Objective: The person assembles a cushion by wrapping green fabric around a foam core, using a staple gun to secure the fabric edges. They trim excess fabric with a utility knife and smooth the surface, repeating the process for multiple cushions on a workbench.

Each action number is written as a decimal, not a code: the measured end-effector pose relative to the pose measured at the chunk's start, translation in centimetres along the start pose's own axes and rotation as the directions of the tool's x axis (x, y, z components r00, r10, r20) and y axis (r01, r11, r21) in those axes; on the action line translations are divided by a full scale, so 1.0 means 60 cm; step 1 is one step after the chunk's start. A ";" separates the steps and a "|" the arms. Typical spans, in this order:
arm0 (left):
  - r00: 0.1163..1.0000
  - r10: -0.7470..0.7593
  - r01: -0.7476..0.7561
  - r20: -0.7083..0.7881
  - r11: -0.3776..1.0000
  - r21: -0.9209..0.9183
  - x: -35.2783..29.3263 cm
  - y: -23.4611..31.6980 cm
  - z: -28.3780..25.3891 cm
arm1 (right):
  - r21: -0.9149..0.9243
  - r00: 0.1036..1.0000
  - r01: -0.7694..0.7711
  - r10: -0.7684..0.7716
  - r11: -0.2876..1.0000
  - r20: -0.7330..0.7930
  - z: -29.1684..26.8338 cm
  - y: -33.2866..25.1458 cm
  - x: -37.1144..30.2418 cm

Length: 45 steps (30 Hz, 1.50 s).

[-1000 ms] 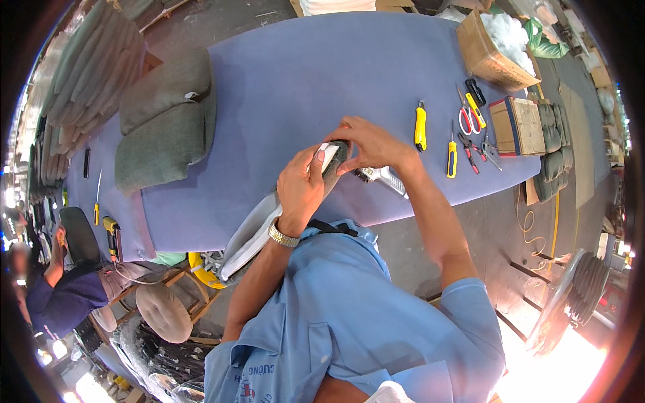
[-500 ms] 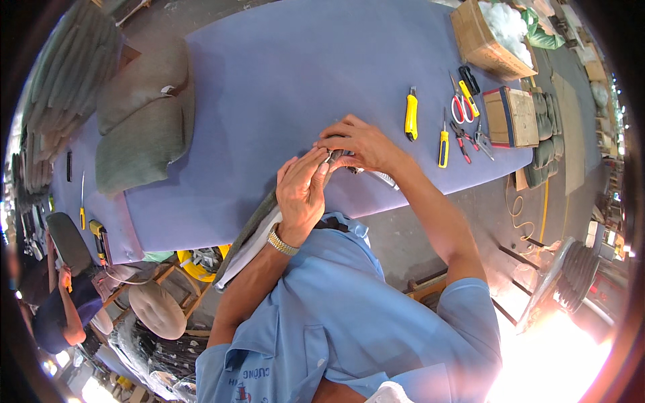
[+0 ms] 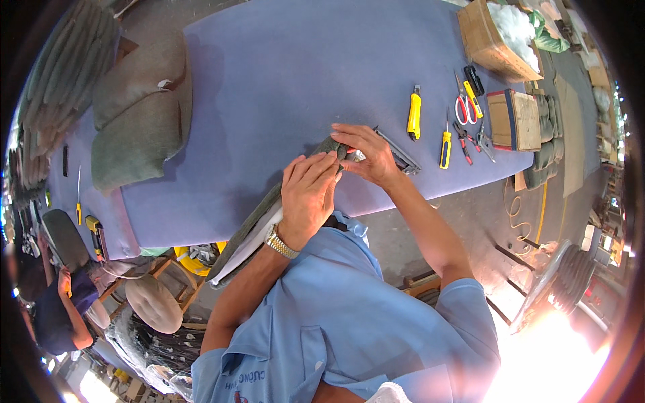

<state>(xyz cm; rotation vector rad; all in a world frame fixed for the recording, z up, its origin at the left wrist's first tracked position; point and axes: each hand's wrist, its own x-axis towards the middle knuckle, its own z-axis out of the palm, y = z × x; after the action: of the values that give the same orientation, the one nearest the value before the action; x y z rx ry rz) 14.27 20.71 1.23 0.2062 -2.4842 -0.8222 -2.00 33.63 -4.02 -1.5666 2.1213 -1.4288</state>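
A padded seat panel (image 3: 254,220), covered in dark green-grey fabric with a pale underside, stands tilted at the near table edge. My left hand (image 3: 309,188) is closed over its upper part, fingers laid along the top edge; a metal-band watch (image 3: 280,242) is on that wrist. At the panel's far corner, my right hand (image 3: 368,156) pinches the fabric edge between thumb and fingers. Just beyond the right hand lies a grey metal tool (image 3: 402,156), perhaps a staple gun, partly hidden by that hand.
On the blue table (image 3: 282,80) are folded green cushions (image 3: 141,114) at left. A yellow utility knife (image 3: 414,115), screwdriver (image 3: 445,146), scissors (image 3: 465,106) and pliers (image 3: 463,141) lie right, near cardboard boxes (image 3: 487,40). Another person's arm (image 3: 75,316) shows at far left.
Both hands and the panel have risen slightly, turning more of its green-grey fabric edge into view. The right hand has shifted, and more of the grey metal tool shows.
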 end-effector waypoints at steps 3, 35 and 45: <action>1.000 0.009 -0.009 0.005 1.000 -0.005 -0.002 0.002 0.004 | 0.062 0.998 -0.029 0.032 0.998 -0.047 0.002 -0.004 -0.011; 0.915 -0.121 0.257 0.384 0.910 -0.326 -0.008 0.072 -0.045 | 0.574 0.510 -0.737 0.851 0.356 0.127 -0.010 -0.147 -0.106; 0.705 0.071 0.466 0.706 0.704 -0.536 0.089 -0.015 -0.074 | 0.388 0.599 -0.724 0.799 0.570 -0.054 0.020 -0.194 -0.087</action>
<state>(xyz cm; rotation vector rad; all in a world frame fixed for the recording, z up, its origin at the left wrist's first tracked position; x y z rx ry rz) 11.98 16.11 5.98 -0.1152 -2.5626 -2.2227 8.81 37.03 1.96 -0.2335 2.0831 -1.5105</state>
